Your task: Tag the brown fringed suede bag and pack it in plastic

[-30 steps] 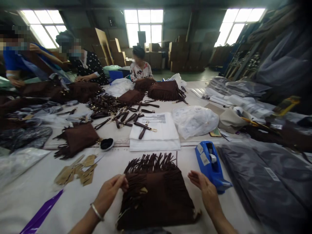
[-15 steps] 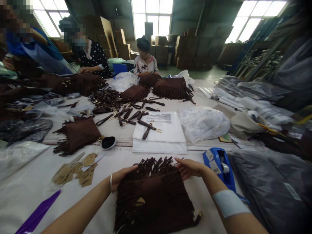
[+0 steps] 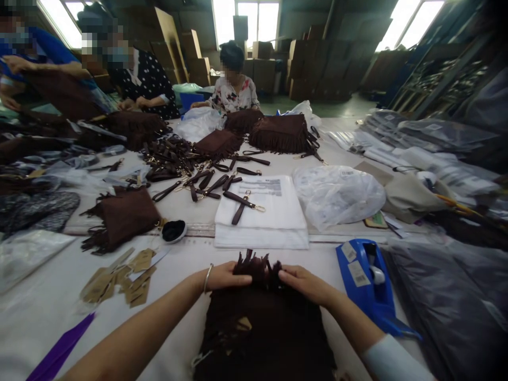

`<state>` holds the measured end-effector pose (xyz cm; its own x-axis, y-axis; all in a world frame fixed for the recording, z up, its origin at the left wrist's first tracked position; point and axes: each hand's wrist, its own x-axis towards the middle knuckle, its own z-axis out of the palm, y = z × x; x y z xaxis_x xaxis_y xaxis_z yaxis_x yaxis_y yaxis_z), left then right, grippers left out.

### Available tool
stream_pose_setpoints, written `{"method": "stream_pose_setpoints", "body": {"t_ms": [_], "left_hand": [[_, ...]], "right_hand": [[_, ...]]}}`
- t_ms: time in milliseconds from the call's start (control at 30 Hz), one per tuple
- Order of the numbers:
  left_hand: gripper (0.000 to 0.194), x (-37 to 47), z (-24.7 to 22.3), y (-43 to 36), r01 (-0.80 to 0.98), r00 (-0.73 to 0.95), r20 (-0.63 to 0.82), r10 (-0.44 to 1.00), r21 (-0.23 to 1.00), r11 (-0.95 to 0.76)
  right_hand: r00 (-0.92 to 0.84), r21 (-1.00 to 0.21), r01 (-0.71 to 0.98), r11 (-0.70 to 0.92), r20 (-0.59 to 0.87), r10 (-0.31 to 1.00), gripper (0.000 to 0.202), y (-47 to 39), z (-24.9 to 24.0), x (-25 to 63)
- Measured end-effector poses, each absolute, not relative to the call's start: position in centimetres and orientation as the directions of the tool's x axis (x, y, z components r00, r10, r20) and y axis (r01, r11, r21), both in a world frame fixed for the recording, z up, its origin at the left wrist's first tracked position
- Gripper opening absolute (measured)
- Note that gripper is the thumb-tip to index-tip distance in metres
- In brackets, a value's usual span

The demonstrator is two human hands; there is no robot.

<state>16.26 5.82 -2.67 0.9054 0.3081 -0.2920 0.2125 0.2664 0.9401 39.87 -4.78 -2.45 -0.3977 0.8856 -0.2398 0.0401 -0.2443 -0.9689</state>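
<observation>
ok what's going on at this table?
A person has both hands on a dark brown fringed bag lying flat on the white table; the left hand and right hand press the fringe at its far edge. A blue tape dispenser sits to the right, paper tags to the left. Three other people handle similar bags at the far side.

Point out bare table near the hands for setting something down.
Bare patch left of the left hand, between the paper tags and the fringed bag. Narrow strip between the white stack and bag. Crowded right: tape dispenser, grey plastic bags.
</observation>
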Motion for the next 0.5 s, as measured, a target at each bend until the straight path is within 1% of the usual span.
{"method": "stream_pose_setpoints", "body": {"t_ms": [33, 67, 100, 133, 200, 267, 300, 333, 400, 467, 500], "left_hand": [[0.048, 15.8, -2.3, 5.2, 0.201, 0.925, -0.21, 0.316, 0.978, 0.062], [0.05, 15.2, -2.0, 4.4, 0.182, 0.945, -0.134, 0.3, 0.973, -0.14], [0.053, 14.5, -1.8, 3.4, 0.162, 0.96, -0.076, 0.271, 0.936, -0.312], [0.056, 13.7, -1.7, 2.4, 0.146, 0.969, -0.037, 0.244, 0.884, -0.445], [0.059, 12.2, -1.6, 0.4, 0.136, 0.977, -0.006, 0.213, 0.785, -0.605], [0.054, 11.0, -1.6, -1.1, 0.138, 0.982, -0.014, 0.188, 0.731, -0.668], [0.048, 10.6, -1.5, -1.6, 0.145, 0.984, -0.031, 0.176, 0.718, -0.681], [0.042, 10.4, -1.4, -1.9, 0.155, 0.984, -0.049, 0.171, 0.711, -0.686], [0.034, 10.2, -1.2, -2.3, 0.18, 0.979, -0.063, 0.193, 0.712, -0.678], [0.03, 10.3, -0.8, -2.6, 0.192, 0.97, -0.039, 0.238, 0.722, -0.665], [0.029, 10.3, -0.5, -2.9, 0.192, 0.966, -0.022, 0.256, 0.725, -0.661]], "right_hand": [[-0.423, -0.979, 0.164, -0.119, -0.179, 0.888, 0.042, -6.2, -2.0, 39.5], [-0.45, -0.962, 0.275, -0.005, -0.133, 0.883, 0.043, -7.8, -1.8, 39.1], [-0.471, -0.929, 0.359, 0.095, -0.092, 0.877, 0.045, -9.5, -1.8, 38.6], [-0.486, -0.893, 0.415, 0.172, -0.058, 0.872, 0.048, -11.2, -1.9, 38.1], [-0.493, -0.859, 0.451, 0.243, -0.013, 0.87, 0.047, -14.3, -2.4, 37.4], [-0.47, -0.893, 0.388, 0.229, 0.022, 0.883, 0.037, -16.3, -2.8, 37.5], [-0.428, -0.92, 0.331, 0.21, 0.052, 0.902, 0.031, -16.6, -2.9, 37.8], [-0.35, -0.945, 0.272, 0.183, 0.08, 0.933, 0.029, -16.5, -2.9, 38.4], [-0.081, -0.973, 0.197, 0.116, 0.102, 0.991, 0.035, -15.0, -2.9, 39.9], [0.174, -0.978, 0.211, -0.003, 0.035, 0.984, 0.045, -12.4, -3.2, 41.3], [0.239, -0.969, 0.239, -0.07, -0.011, 0.971, 0.051, -10.9, -3.3, 41.6]]}}
